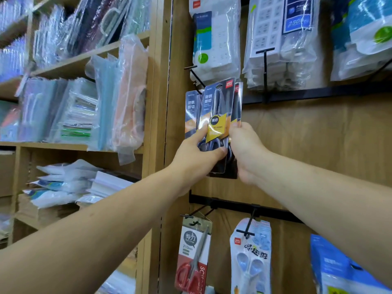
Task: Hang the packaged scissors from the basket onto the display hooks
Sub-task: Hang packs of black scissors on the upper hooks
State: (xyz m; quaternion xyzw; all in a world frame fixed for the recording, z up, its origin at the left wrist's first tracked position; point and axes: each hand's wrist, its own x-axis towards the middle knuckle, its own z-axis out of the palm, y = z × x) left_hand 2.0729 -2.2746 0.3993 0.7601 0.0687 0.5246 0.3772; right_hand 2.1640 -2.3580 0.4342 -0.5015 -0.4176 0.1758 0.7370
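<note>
A dark packaged pair of scissors (pixel 218 111) with a yellow label is held up against the wooden display wall, its top just under a black display hook (pixel 196 76). My left hand (pixel 199 158) grips the pack's lower left, thumb across its front. My right hand (pixel 244 149) pinches the right edge of the pack and of another pack behind it. A similar pack (pixel 192 111) hangs just to the left, partly covered. The basket is out of view.
Bagged power strips (pixel 216 43) hang on hooks above. Below, red-handled scissors (pixel 194 257) and blue child scissors (pixel 251 257) hang from a black rail (pixel 233 205). Wooden shelves (pixel 70 60) with plastic folders fill the left side.
</note>
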